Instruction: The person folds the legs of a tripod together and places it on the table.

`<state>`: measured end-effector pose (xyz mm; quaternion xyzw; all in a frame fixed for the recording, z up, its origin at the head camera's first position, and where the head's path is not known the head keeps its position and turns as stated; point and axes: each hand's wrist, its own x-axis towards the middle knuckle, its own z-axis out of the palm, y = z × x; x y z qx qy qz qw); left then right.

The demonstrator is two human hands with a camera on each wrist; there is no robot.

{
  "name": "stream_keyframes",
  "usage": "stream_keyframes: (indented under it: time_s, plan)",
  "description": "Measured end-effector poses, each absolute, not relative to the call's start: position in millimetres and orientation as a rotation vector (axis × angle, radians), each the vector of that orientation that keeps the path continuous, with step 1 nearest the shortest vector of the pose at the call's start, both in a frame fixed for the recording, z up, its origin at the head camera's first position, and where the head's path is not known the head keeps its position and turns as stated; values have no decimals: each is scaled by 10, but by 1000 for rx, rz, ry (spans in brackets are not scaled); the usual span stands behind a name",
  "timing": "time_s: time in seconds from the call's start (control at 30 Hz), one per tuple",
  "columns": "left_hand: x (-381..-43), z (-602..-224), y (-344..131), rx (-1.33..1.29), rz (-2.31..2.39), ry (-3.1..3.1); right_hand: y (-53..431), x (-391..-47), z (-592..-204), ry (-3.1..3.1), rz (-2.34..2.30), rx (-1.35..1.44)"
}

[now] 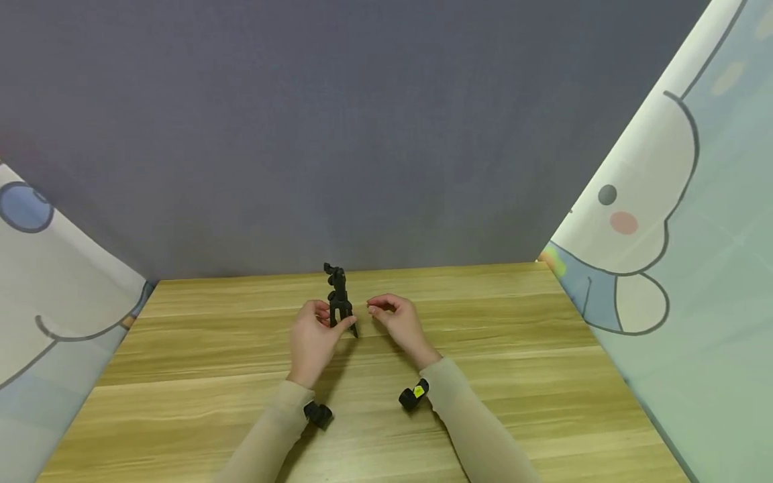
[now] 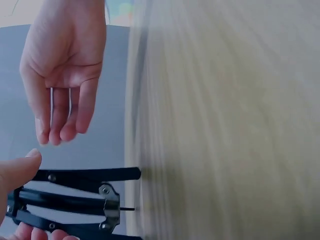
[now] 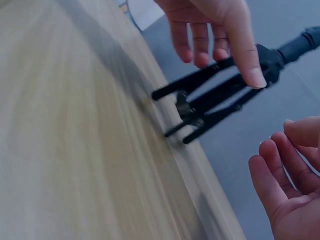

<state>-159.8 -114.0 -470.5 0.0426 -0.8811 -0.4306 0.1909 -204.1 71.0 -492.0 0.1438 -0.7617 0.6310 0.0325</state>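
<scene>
A small black tripod (image 1: 339, 288) is upright above the table's far half, its legs slightly spread. My left hand (image 1: 311, 343) holds it by the legs, the thumb on the near side and the fingers on the other. Metal braces join the legs of the tripod (image 2: 70, 201) low down in the left wrist view. Whether the leg tips touch the wood cannot be told. Just to the right, apart from the tripod, is my right hand (image 1: 406, 327); its fingers (image 3: 270, 172) are loosely bent with nothing in them.
Both hands are over a wood-grain table (image 1: 519, 376). Behind its far edge rises a plain grey panel (image 1: 362, 134). Cartoon-printed sheets (image 1: 712, 282) flank the table on both sides. A black wrist device (image 1: 318, 415) is strapped to each sleeve.
</scene>
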Motion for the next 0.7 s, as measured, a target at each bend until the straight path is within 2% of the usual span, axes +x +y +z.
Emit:
stream_keyframes:
  time_s: [0.33, 0.57, 0.7]
  plan:
    - [-1663, -4733, -1116, 89, -1180, -2515, 827, -2081, -4890, -2287, 2053, 356]
    - [-1670, -4760, -1289, -103, -1420, -2504, 821, -2070, -4897, -2303, 2053, 348]
    - [-1700, -4755, -1412, -276, -1548, -2486, 811, -1996, -4755, -2362, 2029, 372]
